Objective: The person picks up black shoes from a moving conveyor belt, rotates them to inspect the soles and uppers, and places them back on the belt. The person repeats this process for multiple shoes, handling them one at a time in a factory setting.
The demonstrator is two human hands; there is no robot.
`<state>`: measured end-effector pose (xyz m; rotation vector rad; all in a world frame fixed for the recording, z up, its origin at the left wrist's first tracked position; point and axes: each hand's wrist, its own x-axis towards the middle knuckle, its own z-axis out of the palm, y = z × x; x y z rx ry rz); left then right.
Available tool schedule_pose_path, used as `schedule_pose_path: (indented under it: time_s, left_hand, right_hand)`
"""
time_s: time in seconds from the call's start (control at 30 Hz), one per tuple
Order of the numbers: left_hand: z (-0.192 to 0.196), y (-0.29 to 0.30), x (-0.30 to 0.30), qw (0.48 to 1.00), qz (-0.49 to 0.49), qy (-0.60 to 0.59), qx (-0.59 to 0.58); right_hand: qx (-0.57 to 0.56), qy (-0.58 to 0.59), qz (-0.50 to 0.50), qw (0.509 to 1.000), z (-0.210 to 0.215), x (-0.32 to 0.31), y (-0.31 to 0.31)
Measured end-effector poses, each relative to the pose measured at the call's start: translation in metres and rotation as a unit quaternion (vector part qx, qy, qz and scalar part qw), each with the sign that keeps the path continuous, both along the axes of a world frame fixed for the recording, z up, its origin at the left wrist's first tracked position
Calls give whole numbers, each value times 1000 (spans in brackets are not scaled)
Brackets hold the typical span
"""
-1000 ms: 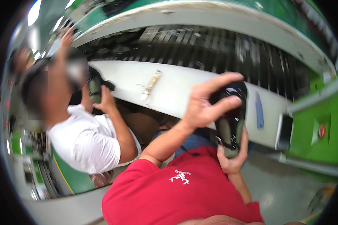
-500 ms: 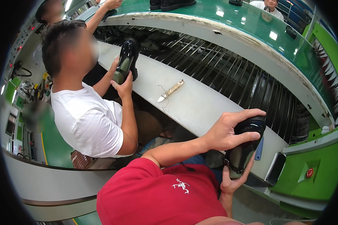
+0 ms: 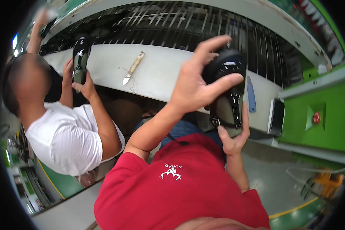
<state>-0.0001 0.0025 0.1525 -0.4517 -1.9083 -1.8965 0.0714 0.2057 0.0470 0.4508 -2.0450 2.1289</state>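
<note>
A glossy black shoe (image 3: 234,97) with a buckled strap and an olive-green lining is held between my two hands, toe pointing away from me. My left hand (image 3: 201,78) wraps over the toe end, its thumb lying across the top and its fingers round the far side. Below it, my right hand (image 3: 235,140) grips the heel end, thumb near the buckle and a finger along the right side. The sole is mostly hidden. Just right of the shoe, a blue flat tool (image 3: 251,96) lies on the white ledge (image 3: 161,65).
A knife-like tool (image 3: 134,68) with a wrapped handle and loose thread lies on the ledge. At left, a co-worker in a white shirt (image 3: 71,142) holds a similar shoe (image 3: 81,55). Metal rods (image 3: 161,25) run behind the ledge. A green machine panel (image 3: 303,134) with a red button stands at right.
The view has turned and shifted, so the ledge and co-worker sit further left. Both hands keep their hold on the shoe, which now appears higher and more upright in the picture.
</note>
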Motion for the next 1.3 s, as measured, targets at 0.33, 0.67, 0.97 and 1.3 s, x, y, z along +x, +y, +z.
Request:
schedule_pose_path:
  time_s: [0.33,0.67,0.97,1.3]
  left_hand:
    - [-52,-2,28,997,37,-57,23]
    - [-60,2,33,993,90,-73,3]
    - [-56,-6,49,989,122,-84,8]
    - [-60,-4,54,978,138,-142,64]
  right_hand:
    - [-273,-193,78,939,15,-24,7]
    - [-289,-233,93,924,13,-28,7]
    - [-281,-249,142,916,17,-34,10]
    - [-199,-175,116,957,10,-38,2]
